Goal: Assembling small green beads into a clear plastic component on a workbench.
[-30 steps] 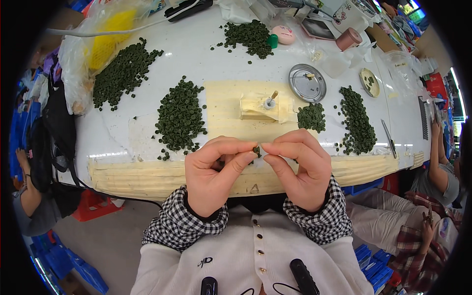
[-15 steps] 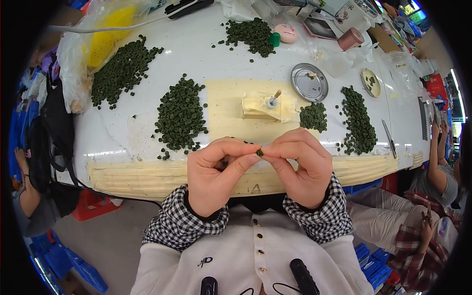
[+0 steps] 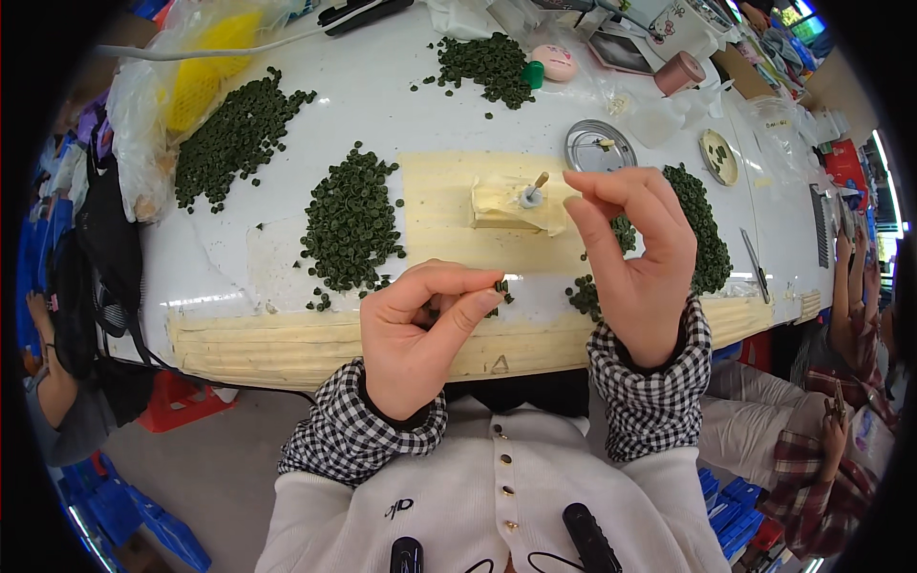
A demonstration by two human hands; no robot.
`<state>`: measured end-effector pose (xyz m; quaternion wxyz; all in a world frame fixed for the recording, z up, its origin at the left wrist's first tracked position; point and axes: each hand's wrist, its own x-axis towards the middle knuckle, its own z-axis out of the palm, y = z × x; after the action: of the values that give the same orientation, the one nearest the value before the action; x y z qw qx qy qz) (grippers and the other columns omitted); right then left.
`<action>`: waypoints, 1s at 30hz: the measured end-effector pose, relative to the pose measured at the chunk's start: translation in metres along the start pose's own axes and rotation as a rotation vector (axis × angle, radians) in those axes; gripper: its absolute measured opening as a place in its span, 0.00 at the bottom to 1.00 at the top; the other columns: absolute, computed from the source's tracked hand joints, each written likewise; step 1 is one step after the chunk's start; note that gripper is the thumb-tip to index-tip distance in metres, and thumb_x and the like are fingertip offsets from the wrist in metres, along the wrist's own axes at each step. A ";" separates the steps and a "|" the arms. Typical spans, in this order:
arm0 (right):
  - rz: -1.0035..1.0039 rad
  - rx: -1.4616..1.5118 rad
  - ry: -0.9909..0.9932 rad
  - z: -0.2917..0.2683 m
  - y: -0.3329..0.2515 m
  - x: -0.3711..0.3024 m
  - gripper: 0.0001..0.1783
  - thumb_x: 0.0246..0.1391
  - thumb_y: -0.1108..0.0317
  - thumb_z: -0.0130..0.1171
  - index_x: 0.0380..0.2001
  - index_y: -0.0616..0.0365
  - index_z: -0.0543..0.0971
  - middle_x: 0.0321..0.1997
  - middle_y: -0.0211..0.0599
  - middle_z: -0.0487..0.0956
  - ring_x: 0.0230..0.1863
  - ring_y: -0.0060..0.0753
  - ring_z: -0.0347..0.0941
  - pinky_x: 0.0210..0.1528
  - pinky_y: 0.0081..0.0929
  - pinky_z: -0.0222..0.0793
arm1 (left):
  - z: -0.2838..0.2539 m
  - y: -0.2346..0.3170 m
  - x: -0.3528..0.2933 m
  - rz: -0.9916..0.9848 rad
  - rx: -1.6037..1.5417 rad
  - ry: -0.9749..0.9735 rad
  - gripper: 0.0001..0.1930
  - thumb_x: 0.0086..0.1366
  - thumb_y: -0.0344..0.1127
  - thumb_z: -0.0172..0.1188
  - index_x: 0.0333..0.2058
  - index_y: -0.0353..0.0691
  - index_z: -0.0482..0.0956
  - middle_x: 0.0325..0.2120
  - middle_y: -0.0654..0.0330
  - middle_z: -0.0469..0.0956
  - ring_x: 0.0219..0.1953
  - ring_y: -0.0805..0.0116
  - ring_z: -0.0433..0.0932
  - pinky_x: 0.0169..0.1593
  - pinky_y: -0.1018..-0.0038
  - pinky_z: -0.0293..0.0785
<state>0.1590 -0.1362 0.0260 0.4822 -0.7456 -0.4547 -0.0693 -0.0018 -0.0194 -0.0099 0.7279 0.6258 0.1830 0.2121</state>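
Observation:
My left hand (image 3: 415, 329) pinches a small dark green piece (image 3: 501, 286) between thumb and forefinger above the table's near edge. More green bits show just beside its fingertips. My right hand (image 3: 642, 253) is raised to the right, thumb and forefinger apart, with nothing visible between them. Its fingertips are close to a short wooden stick (image 3: 539, 185), which stands tilted in a small whitish cup (image 3: 528, 199) on a block wrapped in cream tape (image 3: 497, 212). Behind the right hand, a flat group of green pieces (image 3: 623, 232) is partly hidden.
Heaps of round green pieces lie left (image 3: 351, 222), far left (image 3: 234, 138), at the back (image 3: 485, 69) and right (image 3: 702, 239). A round metal tray (image 3: 583, 164), a small yellow dish (image 3: 708, 158) and tweezers (image 3: 755, 264) lie on the right. People sit at both sides.
My right hand has left the green piece and moved up and right toward the wooden stick, its fingers parting. My left hand keeps the piece in almost the same place.

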 end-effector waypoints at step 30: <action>0.037 0.438 -0.307 0.002 -0.020 -0.005 0.12 0.61 0.65 0.54 0.34 0.65 0.69 0.33 0.39 0.74 0.35 0.25 0.74 0.40 0.21 0.69 | 0.005 -0.004 0.002 0.059 -0.049 0.041 0.07 0.59 0.22 0.62 0.38 0.32 0.81 0.26 0.67 0.76 0.22 0.87 0.62 0.26 0.88 0.58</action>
<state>0.1404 -0.1354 0.0356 0.5588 -0.6334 -0.5128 0.1536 0.0030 -0.0230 -0.0131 0.7326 0.6085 0.1739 0.2507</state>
